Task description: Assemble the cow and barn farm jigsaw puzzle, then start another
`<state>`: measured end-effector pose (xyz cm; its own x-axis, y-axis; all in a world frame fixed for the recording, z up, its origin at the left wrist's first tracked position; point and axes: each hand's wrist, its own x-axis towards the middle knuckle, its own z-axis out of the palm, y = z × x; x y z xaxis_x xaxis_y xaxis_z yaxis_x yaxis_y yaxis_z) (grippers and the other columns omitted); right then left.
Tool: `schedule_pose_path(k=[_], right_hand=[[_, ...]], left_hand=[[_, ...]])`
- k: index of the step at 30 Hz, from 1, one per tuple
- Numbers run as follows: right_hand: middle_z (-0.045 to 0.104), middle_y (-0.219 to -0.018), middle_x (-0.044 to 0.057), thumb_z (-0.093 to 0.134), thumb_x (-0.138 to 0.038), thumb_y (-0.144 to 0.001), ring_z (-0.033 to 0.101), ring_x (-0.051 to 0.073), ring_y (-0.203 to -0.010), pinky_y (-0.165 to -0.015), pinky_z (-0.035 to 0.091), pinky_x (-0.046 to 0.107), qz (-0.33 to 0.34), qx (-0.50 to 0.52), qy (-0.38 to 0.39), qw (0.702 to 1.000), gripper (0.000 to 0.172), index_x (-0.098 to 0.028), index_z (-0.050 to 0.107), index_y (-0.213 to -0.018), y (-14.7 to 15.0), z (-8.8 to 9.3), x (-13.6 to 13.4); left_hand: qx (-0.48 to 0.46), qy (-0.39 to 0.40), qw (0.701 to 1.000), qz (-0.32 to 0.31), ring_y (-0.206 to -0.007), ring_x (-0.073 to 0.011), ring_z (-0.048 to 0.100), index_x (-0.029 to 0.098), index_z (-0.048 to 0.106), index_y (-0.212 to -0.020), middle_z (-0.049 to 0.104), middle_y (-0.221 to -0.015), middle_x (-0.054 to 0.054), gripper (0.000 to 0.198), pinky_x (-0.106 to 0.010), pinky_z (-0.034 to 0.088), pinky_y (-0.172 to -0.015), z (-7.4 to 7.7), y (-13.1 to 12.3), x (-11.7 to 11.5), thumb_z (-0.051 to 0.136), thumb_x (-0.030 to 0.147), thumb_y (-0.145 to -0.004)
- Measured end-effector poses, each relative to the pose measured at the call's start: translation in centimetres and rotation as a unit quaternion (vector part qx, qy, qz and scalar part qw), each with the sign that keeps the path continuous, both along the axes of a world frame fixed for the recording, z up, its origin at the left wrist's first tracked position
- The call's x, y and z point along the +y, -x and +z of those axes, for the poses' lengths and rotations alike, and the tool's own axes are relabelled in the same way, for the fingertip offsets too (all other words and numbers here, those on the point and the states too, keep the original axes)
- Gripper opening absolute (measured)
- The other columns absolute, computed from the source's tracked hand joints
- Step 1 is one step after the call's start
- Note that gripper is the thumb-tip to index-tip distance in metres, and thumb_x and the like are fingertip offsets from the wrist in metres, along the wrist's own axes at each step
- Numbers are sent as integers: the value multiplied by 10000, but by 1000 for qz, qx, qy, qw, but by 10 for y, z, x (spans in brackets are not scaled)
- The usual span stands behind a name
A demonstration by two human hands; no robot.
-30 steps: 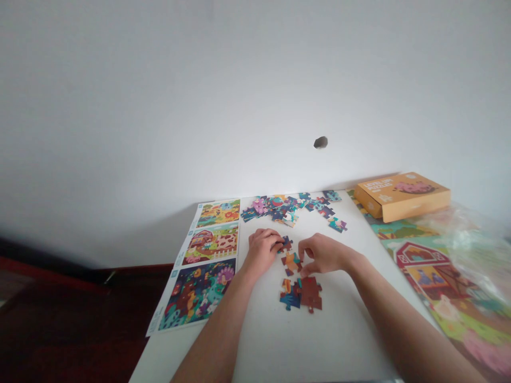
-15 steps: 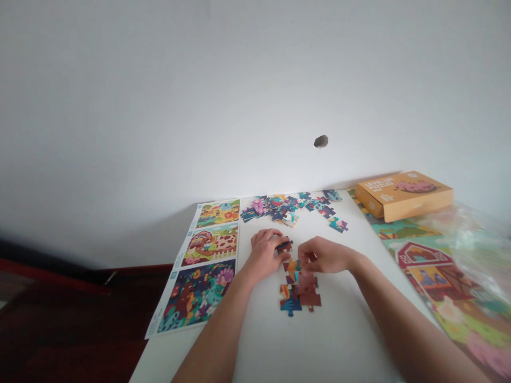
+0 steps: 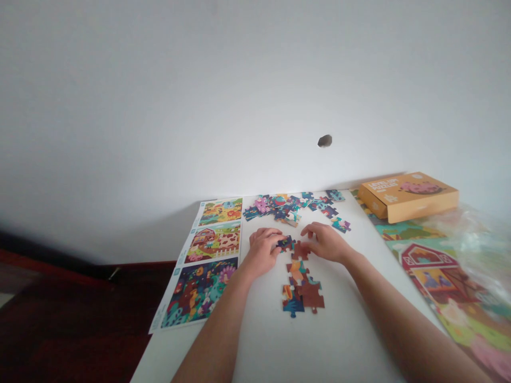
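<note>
My left hand (image 3: 262, 251) is closed, thumb and fingertips on the left edge of a dark blue puzzle piece (image 3: 285, 243). A brown puzzle piece (image 3: 300, 251) lies against that piece on its right. My right hand (image 3: 328, 242) is just right of the brown piece, its index finger and thumb apart and the thumb close to the piece's edge. Nearer me lies a small group of joined pieces: an orange-patterned piece (image 3: 297, 270), a brown piece (image 3: 313, 296) and a blue piece with an orange shape (image 3: 293, 302).
Loose puzzle pieces (image 3: 279, 205) are heaped along the wall side of the white table (image 3: 275, 346). A picture sheet (image 3: 199, 292) lies at left. On the right are a yellow puzzle box (image 3: 411, 197), clear plastic wrap (image 3: 475, 250) and a farm picture (image 3: 447, 298).
My right hand has moved up and away from the joined group, and its fingers have spread. The brown piece beside the dark blue one is now uncovered. My left hand stays nearly in place.
</note>
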<state>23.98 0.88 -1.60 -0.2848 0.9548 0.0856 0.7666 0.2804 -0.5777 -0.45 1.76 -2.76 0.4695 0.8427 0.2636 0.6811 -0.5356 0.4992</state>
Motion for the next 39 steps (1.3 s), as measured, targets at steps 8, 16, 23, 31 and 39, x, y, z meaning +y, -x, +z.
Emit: schedule_pose_path(k=[8, 16, 23, 31, 39], right_hand=[[637, -968, 39, 803, -411, -736, 626, 180, -844, -779, 437, 270, 31, -46, 22, 998, 361, -244, 700, -1040, 2, 2, -5], [647, -940, 27, 782, -397, -770, 626, 166, -810, -735, 420, 255, 37, -43, 3, 998, 301, -236, 695, -1009, 12, 1, -7], [645, -960, 26, 744, -369, -804, 633, 164, -833, -764, 425, 258, 36, -31, -8, 999, 292, -264, 698, -1073, 22, 2, -11], [646, -939, 18, 739, -358, -806, 631, 165, -837, -765, 423, 260, 42, -40, -6, 998, 286, -273, 694, -1076, 24, 4, -11], [639, -954, 15, 734, -377, -819, 632, 161, -828, -750, 417, 254, 49, -47, -7, 998, 293, -294, 692, -1097, 26, 7, -13]], left_hand=[[-17, -8, 1000, -3, -1139, -240, 566, 268, 745, -1031, 701, -1189, -12, 287, -440, 413, -1042, -3, -1, 2, 663, 85, -825], [-18, -12, 999, 35, -1093, -244, 574, 263, 766, -978, 721, -1133, -11, 178, -440, 424, -1013, -4, -8, 2, 717, 167, -837], [-15, -20, 998, 51, -1117, -246, 562, 288, 769, -1022, 726, -1183, -1, 227, -445, 420, -1017, -10, -12, 5, 697, 154, -854], [-16, -30, 998, 58, -1127, -235, 553, 301, 770, -1044, 726, -1209, 16, 250, -440, 423, -1016, -13, -12, 6, 613, 159, -911], [-15, -25, 998, 62, -1131, -248, 562, 294, 772, -1024, 726, -1205, 9, 229, -454, 431, -1021, -11, -13, 6, 656, 171, -870]])
